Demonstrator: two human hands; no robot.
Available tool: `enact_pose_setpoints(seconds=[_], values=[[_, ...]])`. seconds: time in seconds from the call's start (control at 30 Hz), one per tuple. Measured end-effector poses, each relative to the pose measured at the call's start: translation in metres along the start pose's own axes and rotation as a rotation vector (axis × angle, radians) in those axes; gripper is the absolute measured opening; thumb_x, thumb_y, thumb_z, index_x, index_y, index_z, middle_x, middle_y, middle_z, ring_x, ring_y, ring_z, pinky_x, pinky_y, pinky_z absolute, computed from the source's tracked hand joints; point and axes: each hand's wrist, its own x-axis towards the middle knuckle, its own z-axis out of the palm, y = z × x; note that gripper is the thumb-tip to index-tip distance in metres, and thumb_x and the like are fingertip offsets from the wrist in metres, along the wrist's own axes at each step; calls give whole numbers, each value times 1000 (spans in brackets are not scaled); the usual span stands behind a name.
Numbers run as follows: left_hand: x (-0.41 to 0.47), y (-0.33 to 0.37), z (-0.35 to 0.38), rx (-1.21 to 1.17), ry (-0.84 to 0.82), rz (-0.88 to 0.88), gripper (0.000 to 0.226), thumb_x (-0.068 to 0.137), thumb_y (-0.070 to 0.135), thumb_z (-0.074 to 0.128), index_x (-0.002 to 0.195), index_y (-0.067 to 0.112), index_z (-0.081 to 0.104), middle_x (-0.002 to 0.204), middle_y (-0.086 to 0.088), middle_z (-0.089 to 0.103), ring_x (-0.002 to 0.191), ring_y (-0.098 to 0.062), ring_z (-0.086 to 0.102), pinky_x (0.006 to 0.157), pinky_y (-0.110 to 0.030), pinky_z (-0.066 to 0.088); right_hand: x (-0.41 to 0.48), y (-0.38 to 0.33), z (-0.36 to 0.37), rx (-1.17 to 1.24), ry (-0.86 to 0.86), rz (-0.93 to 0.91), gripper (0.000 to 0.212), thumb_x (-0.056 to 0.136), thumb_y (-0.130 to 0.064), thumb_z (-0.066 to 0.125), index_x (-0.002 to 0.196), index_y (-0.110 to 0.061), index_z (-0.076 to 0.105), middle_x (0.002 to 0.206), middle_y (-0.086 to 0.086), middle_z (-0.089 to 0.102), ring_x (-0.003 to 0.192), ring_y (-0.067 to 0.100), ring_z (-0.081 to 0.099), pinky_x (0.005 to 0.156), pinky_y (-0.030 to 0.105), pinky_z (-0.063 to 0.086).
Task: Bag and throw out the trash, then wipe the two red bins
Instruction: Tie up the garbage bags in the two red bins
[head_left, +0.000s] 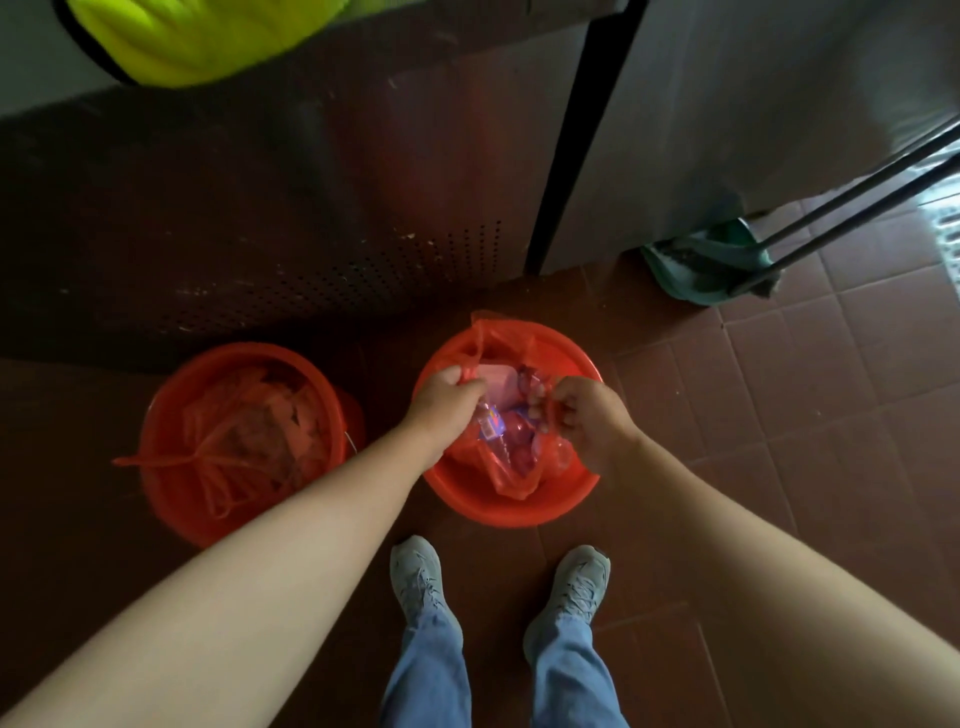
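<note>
A red-brown tiled floor (831, 415) runs under a dark perforated metal panel (311, 234) and a steel cabinet (727, 104). A yellow-green cloth (197, 41) on the surface above is cut off by the top edge. Two red bins stand side by side on the floor before the panel. The left bin (171, 499) holds a red bag (244, 431) with loose handle loops trailing over its rim; what lies under the crumpled film is hard to make out. The right bin (519, 514), just ahead of the person's grey shoes (418, 577), holds a second red bag (511, 473) with its mouth open. Inside it show a pale pink piece (496, 384) and a clear plastic bottle with a blue label (491, 423); the rest is a blur of clear plastic. A green dustpan (711, 265) leans against the cabinet, and its long handles (857, 192) run out of view at the right. The left hand (447, 397) has its fingers clenched round the bag's left edge. The right hand (587, 415) pinches the opposite edge in curled fingers, both hands over the right bin.
</note>
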Motion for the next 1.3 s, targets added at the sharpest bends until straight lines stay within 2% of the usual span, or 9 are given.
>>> enact_pose_setpoints(seconds=[0.17,0.3,0.47,0.63,0.73,0.83,0.97,1.13,1.3], values=[[-11,12,-4,185,-42,78,18,92,17,52,87,7,66,77,-11,70,72,-27,66,65,-35,49,-11,5,-4,-99,-241,-66,46,91,22,35,110,-1,70,101,19,72,90,27,70,82,36,59],[-16,12,-1,90,-205,-63,29,96,9,45,91,16,73,75,-4,70,72,-23,69,67,-37,53,-15,5,-2,-417,-254,-167,66,93,22,37,110,-33,69,110,5,71,88,23,74,74,35,63],[-17,8,-6,7,-393,-170,18,99,7,59,111,12,72,93,-11,74,84,-23,71,90,-46,57,-9,1,-3,-795,-266,-275,77,91,11,55,149,-39,46,125,2,63,89,21,73,67,32,63],[-17,2,-16,-27,-542,-204,7,95,8,66,101,10,70,93,-14,70,78,-18,68,94,-44,54,-2,0,2,-1109,-357,-301,64,87,-1,58,136,-41,56,109,-7,68,68,7,70,57,22,55],[-15,-1,-21,-65,-583,-234,7,93,10,68,99,14,70,90,-9,70,78,-17,66,86,-36,51,0,-2,6,-1164,-358,-354,49,88,-4,60,129,-30,62,107,-4,70,78,8,66,68,27,58],[-13,-2,-23,-118,-582,-277,22,92,24,71,112,15,72,94,-2,73,89,-16,68,88,-35,51,1,-2,12,-1163,-399,-279,64,89,-2,58,140,-41,51,110,-11,65,86,10,67,67,25,58],[-10,1,-20,-151,-539,-279,27,85,25,79,110,16,74,92,0,74,88,-15,70,89,-37,52,6,2,18,-1170,-406,-251,68,89,-3,59,144,-40,46,102,-12,64,81,8,68,55,16,53],[-6,4,-19,-5,-489,-249,14,90,13,73,104,15,74,93,-2,73,86,-15,69,81,-32,57,14,4,16,-1233,-283,-370,24,91,-4,60,106,-22,64,91,-3,66,78,19,69,65,30,58],[3,-2,-22,140,-200,-190,23,86,11,73,72,20,58,66,1,58,62,-11,57,53,-23,53,14,7,8,-1356,-142,-624,12,94,-26,61,94,-19,70,92,-2,67,83,23,64,68,36,49]])
